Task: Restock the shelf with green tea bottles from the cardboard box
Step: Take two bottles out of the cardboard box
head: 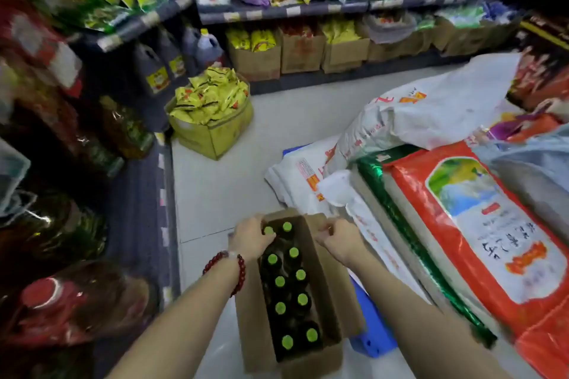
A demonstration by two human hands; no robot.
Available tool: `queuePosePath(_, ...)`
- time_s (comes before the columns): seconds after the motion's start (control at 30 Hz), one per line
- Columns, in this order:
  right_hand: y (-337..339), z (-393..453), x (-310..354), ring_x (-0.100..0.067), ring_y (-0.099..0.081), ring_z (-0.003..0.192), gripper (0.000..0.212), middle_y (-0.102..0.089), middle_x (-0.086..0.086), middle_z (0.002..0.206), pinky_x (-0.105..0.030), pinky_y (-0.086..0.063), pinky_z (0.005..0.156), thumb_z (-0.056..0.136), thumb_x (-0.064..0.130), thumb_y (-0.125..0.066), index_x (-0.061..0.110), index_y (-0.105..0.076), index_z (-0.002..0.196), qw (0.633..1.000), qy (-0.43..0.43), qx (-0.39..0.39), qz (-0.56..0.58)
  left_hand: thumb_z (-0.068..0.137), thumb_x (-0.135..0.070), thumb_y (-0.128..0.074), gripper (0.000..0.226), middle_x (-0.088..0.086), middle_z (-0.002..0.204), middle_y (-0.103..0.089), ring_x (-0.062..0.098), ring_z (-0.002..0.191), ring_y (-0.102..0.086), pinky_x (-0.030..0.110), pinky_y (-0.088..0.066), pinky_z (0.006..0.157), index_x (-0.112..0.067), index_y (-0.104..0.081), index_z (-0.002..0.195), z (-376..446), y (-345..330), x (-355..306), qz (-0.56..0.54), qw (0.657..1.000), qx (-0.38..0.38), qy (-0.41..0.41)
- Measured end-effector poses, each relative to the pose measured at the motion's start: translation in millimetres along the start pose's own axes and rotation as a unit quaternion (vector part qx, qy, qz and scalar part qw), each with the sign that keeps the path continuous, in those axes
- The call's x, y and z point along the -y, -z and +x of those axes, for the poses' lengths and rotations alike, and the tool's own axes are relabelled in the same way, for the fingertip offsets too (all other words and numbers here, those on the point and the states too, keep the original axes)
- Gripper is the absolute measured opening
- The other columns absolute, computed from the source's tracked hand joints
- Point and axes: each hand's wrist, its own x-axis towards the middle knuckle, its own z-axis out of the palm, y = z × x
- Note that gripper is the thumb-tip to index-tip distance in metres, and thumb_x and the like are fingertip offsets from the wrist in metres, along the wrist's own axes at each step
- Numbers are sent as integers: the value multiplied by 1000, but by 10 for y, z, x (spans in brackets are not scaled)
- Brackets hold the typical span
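Head view, left hand [250,237] on bottle cap [268,230], right hand [337,235] at cardboard box [326,274] edge

The floor [221,184] is pale grey tile. An open cardboard box [326,280] of green tea bottles [289,283] sits on it, beside a blue crate [374,341]. Farther off sits a yellow box [212,135] full of yellow packets. Big rice sacks [480,224] lie stacked at the right.

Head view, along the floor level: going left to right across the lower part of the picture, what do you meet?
Red-capped bottles on the bottom shelf → left hand with red bead bracelet → cardboard box of green-capped tea bottles → right hand → blue crate → orange rice sack.
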Motion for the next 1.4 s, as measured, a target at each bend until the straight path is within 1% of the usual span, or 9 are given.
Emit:
queuePosePath(0.1,-527,537,-417,-18,-51,77,11,-58,-5,83,-26,-35,60,85,17,-63,6,-63,90,1000,19,-6,-10,78,-40,-65,47,6,114,-67,24,104,-63,39,-52,92,-16,-57,119,474,-605,402,-46,999,-25,-7)
queuePosePath(0.2,-1100,1116,-874,-19,-54,80,20,-57,-1,81,-26,-37,62,83,28,-68,22,-52,73,1000,22,-15,-3,83,-26,-68,50,6,124,-62,24,116,-57,31,-45,99,-10,-53,128,882,-1128,720,-89,995,-36,21)
queuePosePath(0.37,-1776,1877,-1258,-20,-59,101,37,-66,-8,111,-21,-34,75,85,26,-69,9,-61,117,998,55,-36,16,82,-20,-69,49,11,126,-61,26,118,-56,31,-44,98,-9,-53,126,1553,-1769,1188,-137,988,-73,25)
queuePosePath(0.53,-2137,2335,-1326,-24,-57,118,54,-63,-9,126,-23,-39,91,80,24,-74,10,-55,129,994,74,-62,59,77,-17,-73,40,11,119,-64,29,116,-55,31,-44,95,-8,-60,115,1999,-2036,1314,-123,984,-119,38)
queuePosePath(0.7,-2290,2538,-1405,-21,-61,109,50,-68,-4,117,-20,-40,84,74,21,-80,11,-64,121,990,105,-60,73,78,-7,-66,25,11,111,-68,29,122,-49,31,-44,96,-13,-67,102,2160,-2191,1326,-129,973,-183,63)
queuePosePath(0.87,-2423,2605,-1494,-20,-66,101,40,-73,-2,106,-35,-51,93,69,21,-82,15,-73,107,980,129,-102,114,80,-2,-65,26,6,104,-71,23,104,-61,16,-33,74,-13,-70,104,2113,-2316,1295,-201,945,-252,59)
queuePosePath(1.13,-2422,2575,-1552,-19,-69,90,32,-76,-3,94,-32,-54,86,71,11,-81,10,-75,103,964,134,-108,203,78,-13,-73,41,2,113,-68,17,110,-59,17,-39,86,-13,-62,118,2082,-2381,1363,-257,942,-215,15)
queuePosePath(1.3,-2347,2515,-1524,-22,-71,87,22,-76,-3,89,-35,-56,82,74,7,-78,13,-75,96,948,127,-96,276,73,-7,-76,39,1,108,-70,17,106,-63,39,-49,99,-16,-64,109,2075,-2335,1392,-341,919,-195,-26)
queuePosePath(1.4,-2168,2315,-1391,-22,-70,86,23,-76,-7,90,-30,-55,80,76,5,-76,10,-73,98,940,133,-93,302,75,0,-72,31,-4,98,-71,14,98,-65,38,-51,96,-24,-65,93,1929,-2158,1283,-380,907,-169,-61)
